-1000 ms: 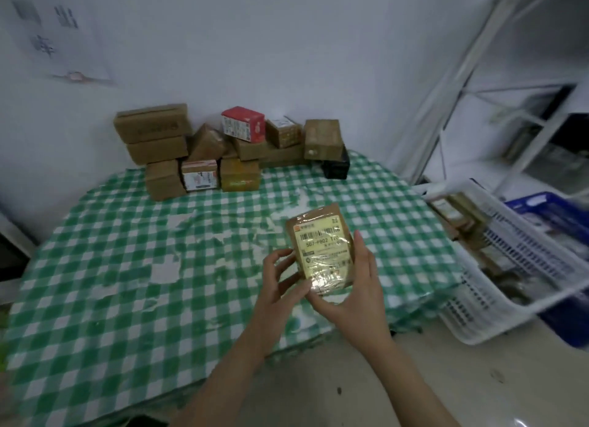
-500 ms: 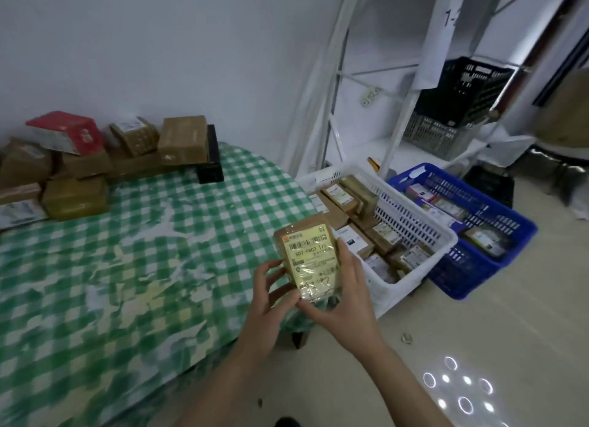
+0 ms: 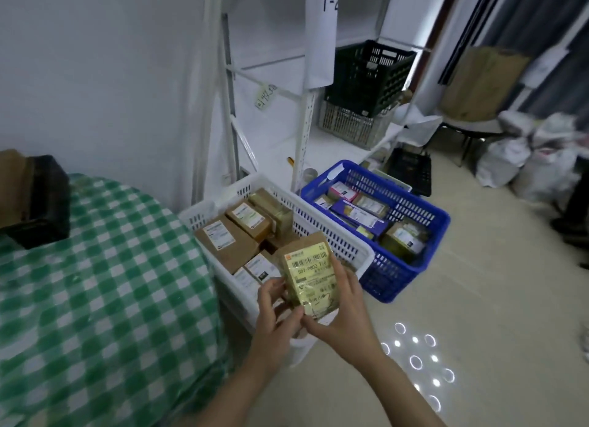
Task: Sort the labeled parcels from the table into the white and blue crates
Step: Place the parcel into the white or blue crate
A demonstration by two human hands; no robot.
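Change: Half a second on, my view has swung right. The stack of boxes at the back of the bench has slid out of sight, bar a black box at the left edge. The two crates now sit mid-picture.
Parcel's place: The flat brown cardboard parcel wrapped in clear film was over the bench's edge before. It is now held in the air above the near corner of the white lattice plastic crate, clear of the boxes inside.
Grip: Unchanged since the earlier frame, with both hands on the parcel's lower end.
Left hand: My left hand grasps the parcel's lower left corner, thumb on the front and fingers curled behind.
Right hand: My right hand cups the lower right side, thumb across the bottom edge and fingers laid up the right flank.
Parcel's look: It is tilted with its top leaning left and its face turned to me. A yellowish label with a barcode and printed lines covers most of the front, and the film shines.
Crates: The white crate holds several labelled brown boxes. The blue lattice plastic crate stands just beside it on the floor, with mixed parcels inside.
Bench: The bench with the green-and-white checked cloth fills the left of the picture.
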